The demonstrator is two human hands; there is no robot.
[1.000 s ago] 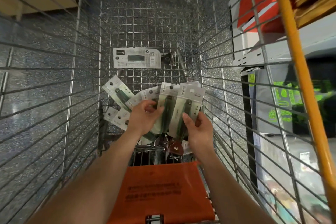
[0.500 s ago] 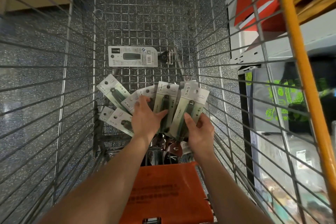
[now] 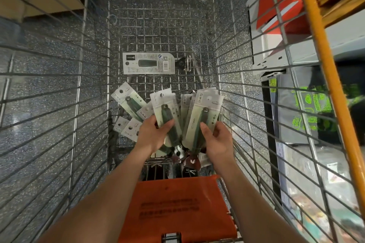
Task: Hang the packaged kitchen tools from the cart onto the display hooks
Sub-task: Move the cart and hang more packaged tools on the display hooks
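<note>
Reaching into the wire cart [image 3: 94, 104] with both hands. Gripping one carded green-handled tool pack [image 3: 165, 108] in the left hand [image 3: 153, 134], thumb across the front, fingers curled behind. Pinching a second pack [image 3: 206, 110] in the right hand [image 3: 219, 141], thumb on the face, fingers at the back. Holding both just above the fanned pile of like packs [image 3: 126, 98] at the near end of the cart floor. Probably light: thin card plus blister, bendy, slick film, weight toward the tool end, so apt to swing. Best gripped low on the card, leaving the punched hang hole at the top free for a hook. Farther up the cart floor: lone grey pack [image 3: 148, 63] lying flat, loose metal clip [image 3: 186, 63] just beside it, well apart from the pile. Under the wrists: orange seat flap [image 3: 177, 207], dark items below it, too unclear to name. Right of the cart: yellow shelf upright [image 3: 324, 65], red box [image 3: 280, 0]. No display hooks in view. In the way on lifting out: cart side wires, close on both flanks.
</note>
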